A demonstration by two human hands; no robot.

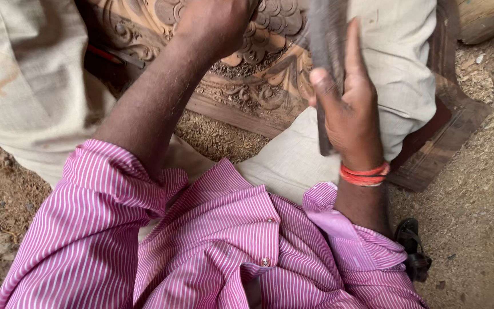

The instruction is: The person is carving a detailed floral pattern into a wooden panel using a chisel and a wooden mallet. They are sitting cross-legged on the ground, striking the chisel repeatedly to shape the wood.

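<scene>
the right hand (350, 114) is raised, fingers clamped round a dark mallet (326, 51) held upright over the lap. the left hand (215, 23) rests on the carved panel (264, 80), fist closed; what it grips cannot be told. the panel lies across the knees, above wood shavings (218, 137). a red pencil (107, 55) lies at its left.

Woodcarving workshop, ornately carved wooden panel (258, 63) on the ground, sawdust and wood shavings (475, 189) strewn over the dirt floor, timber offcuts (487, 17) nearby
</scene>
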